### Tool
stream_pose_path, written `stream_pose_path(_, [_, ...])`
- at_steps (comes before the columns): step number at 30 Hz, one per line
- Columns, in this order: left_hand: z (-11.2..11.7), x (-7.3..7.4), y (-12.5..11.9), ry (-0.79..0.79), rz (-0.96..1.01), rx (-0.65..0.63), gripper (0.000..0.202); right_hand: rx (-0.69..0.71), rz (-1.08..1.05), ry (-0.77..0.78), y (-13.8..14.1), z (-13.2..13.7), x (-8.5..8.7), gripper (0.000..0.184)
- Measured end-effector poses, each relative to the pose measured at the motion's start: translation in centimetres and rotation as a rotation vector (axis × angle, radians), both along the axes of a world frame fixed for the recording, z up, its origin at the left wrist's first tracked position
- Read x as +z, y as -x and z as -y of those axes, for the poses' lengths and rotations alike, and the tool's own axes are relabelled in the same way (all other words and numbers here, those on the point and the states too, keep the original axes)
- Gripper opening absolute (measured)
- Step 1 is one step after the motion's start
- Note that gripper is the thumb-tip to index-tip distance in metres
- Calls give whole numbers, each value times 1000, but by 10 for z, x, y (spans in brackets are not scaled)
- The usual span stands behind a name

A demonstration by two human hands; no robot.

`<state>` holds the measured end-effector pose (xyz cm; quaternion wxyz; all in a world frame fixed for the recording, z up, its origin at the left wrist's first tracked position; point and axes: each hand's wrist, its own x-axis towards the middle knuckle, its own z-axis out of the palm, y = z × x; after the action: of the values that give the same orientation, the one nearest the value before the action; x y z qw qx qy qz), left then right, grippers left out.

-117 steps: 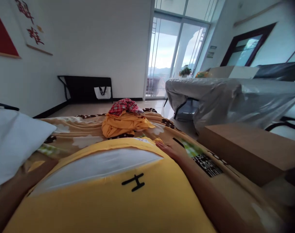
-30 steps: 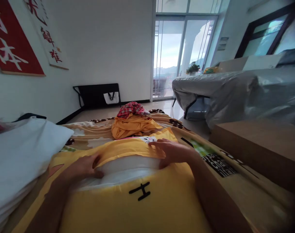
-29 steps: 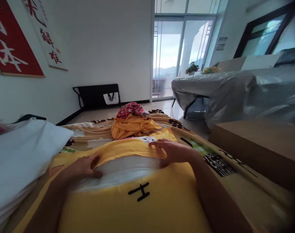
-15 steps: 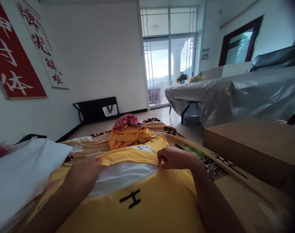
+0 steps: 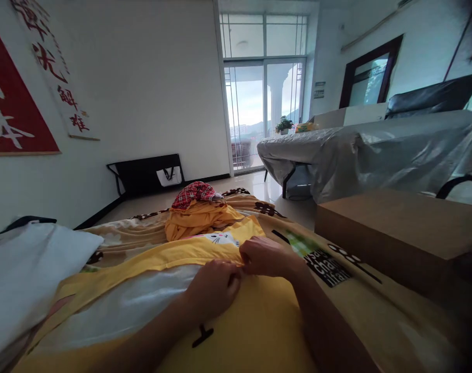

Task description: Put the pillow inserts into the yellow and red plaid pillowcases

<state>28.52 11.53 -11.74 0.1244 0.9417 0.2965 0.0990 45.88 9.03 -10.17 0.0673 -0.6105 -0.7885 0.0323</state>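
A yellow pillowcase point(image 5: 259, 316) with black lettering and a cat's face spreads out in front of me. Through its long opening shows a smooth white filling point(image 5: 123, 298), probably a pillow. My right hand point(image 5: 265, 257) is closed on the cloth at the right end of this opening. Right beside it, nearly touching, my left hand point(image 5: 216, 287) has its fingers curled onto the same edge. The fingertips of both hands are hidden, as is the exact pinch.
Under the pillowcase lies a patterned blanket point(image 5: 321, 261). Beyond it are bunched yellow cloth point(image 5: 197, 220) and red plaid cloth point(image 5: 195, 194). A white pillow-like item point(image 5: 37, 274) lies left, a cardboard box point(image 5: 395, 223) right. A plastic-covered table point(image 5: 348, 155) stands behind the box.
My left hand has moved right along the opening to beside my right hand. More white filling shows at the left, and the view has shifted slightly. My right hand keeps its hold.
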Motion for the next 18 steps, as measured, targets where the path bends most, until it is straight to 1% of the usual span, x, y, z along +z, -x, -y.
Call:
stream_pose_path(3, [1, -5, 1, 44, 47, 7, 27, 46, -26, -15, -3, 0, -1, 13])
stream_pose_path(7, [2, -10, 1, 22, 57, -11, 29, 87, -61, -40, -9, 2, 1, 15])
stream_pose_path(13, [-1, -16, 4, 33, 42, -83, 43, 107, -50, -36, -9, 3, 3, 16])
stream_pose_path(15, [-2, -16, 5, 49, 47, -105, 44, 112, -53, -35, -8, 3, 3, 16])
stream_pose_path(18, [-5, -16, 6, 126, 138, -163, 44, 126, -58, -35, -9, 4, 3, 16])
